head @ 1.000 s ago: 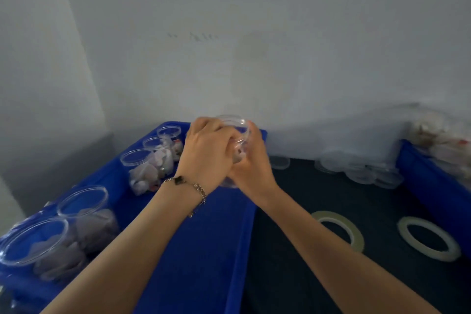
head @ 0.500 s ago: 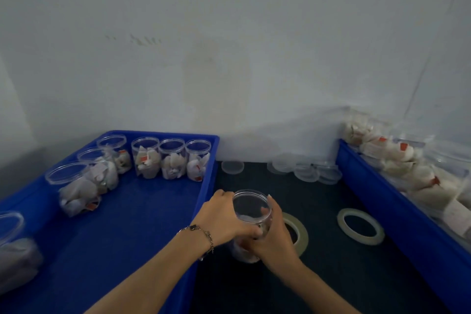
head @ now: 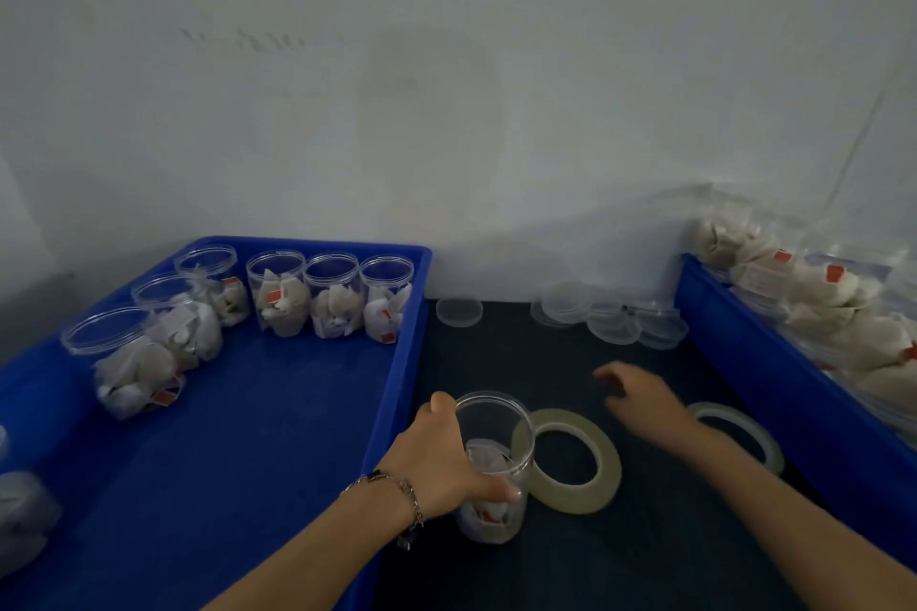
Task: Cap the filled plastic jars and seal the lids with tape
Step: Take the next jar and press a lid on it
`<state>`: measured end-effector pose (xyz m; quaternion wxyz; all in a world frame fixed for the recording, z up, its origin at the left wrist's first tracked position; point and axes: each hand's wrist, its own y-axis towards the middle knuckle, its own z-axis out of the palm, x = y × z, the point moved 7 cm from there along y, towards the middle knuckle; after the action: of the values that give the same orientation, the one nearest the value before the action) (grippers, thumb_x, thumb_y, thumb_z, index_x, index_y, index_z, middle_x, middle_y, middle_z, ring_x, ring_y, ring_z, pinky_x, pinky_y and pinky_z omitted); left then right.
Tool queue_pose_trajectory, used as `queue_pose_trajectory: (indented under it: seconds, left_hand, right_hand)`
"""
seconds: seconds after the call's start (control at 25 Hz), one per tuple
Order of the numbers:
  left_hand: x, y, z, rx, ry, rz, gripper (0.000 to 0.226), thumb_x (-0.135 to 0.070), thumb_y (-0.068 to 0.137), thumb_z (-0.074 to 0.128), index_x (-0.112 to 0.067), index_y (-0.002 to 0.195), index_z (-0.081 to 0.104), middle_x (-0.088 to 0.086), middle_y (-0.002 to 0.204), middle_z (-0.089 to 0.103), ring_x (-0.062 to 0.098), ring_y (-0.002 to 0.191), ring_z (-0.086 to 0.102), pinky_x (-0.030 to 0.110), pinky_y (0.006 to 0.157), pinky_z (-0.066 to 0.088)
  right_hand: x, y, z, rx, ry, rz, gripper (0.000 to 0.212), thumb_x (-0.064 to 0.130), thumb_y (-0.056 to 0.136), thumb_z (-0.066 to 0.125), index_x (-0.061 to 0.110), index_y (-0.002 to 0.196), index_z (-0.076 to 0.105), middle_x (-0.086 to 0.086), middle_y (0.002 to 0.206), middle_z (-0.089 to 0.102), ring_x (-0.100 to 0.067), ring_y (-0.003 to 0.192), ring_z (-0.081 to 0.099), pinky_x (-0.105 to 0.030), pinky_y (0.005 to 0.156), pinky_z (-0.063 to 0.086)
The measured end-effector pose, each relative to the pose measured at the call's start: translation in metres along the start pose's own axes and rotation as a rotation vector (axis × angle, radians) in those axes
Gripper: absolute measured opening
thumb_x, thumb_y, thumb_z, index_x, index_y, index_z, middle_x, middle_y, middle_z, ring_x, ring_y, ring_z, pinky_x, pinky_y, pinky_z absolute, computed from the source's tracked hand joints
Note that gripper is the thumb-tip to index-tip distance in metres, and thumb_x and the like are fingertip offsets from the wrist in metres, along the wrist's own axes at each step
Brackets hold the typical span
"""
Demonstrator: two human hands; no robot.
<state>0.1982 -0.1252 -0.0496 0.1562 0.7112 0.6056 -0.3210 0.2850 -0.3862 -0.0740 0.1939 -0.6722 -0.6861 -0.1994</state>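
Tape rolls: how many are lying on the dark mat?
2. One pale translucent tape roll lies beside the clear plastic jar held by the left hand; the other is partly hidden under the right forearm.

Both forearms were bare, no sleeves; the left wrist had a chunky metal chain bracelet (head: 397, 494).

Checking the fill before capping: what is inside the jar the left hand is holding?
Through the clear jar, gripped by the left hand, pale packets with a small red tag fill the lower part. The hand covers the jar's left side. No lid is on it.
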Motion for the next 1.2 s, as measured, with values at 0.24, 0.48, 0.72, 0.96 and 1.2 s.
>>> queue_pose_trajectory:
  seconds: [0.24,0.48,0.72,0.96,1.2]
  left_hand:
    - [0.002,0.001,0.0,-0.022,-0.042,0.032,0.08,-0.056,0.055,0.081,-0.026,0.114,0.035,-0.008,0.117,0.041,0.004,0.098,0.05,0.019,0.078,0.048]
    - [0.003,0.003,0.0,0.007,-0.063,0.045,0.087,-0.057,0.055,0.079,-0.028,0.124,0.035,-0.009,0.125,0.04,0.004,0.107,0.049,0.025,0.09,0.049]
    - [0.003,0.004,-0.001,-0.003,-0.108,0.063,0.085,-0.055,0.054,0.081,-0.026,0.121,0.038,-0.008,0.122,0.044,0.007,0.106,0.052,0.029,0.089,0.052]
    - [-0.01,-0.002,-0.005,-0.093,-0.164,0.087,0.086,-0.052,0.052,0.084,-0.025,0.117,0.035,-0.015,0.113,0.043,-0.001,0.099,0.048,0.01,0.073,0.04]
    - [-0.03,-0.023,-0.03,-0.274,-0.343,0.265,0.081,-0.062,0.04,0.077,-0.036,0.111,0.046,-0.015,0.113,0.054,0.003,0.106,0.053,0.022,0.088,0.048]
  right_hand:
    - [-0.042,0.081,0.003,0.039,-0.689,0.1,0.026,0.018,0.094,0.049,0.01,0.116,0.061,-0.011,0.158,0.008,-0.028,0.143,0.013,-0.041,0.115,0.022]
    - [-0.051,0.102,0.014,0.093,-0.775,0.1,0.035,0.018,0.097,0.045,0.005,0.128,0.053,-0.012,0.155,0.02,-0.028,0.14,0.021,-0.04,0.116,0.02]
    - [0.008,0.041,-0.026,-0.337,-0.208,-0.186,0.009,0.002,0.087,0.062,-0.001,0.096,0.063,-0.018,0.104,0.056,-0.031,0.094,0.056,-0.041,0.081,0.047]
    - [0.073,-0.045,-0.061,-0.368,0.851,-0.087,0.012,0.007,0.088,0.063,0.018,0.09,0.062,0.0,0.089,0.068,-0.009,0.076,0.069,-0.014,0.061,0.052]
    - [0.126,-0.093,-0.018,0.054,0.789,-0.042,0.018,0.029,0.094,0.054,0.025,0.099,0.071,0.001,0.103,0.072,-0.013,0.096,0.067,-0.032,0.088,0.053]
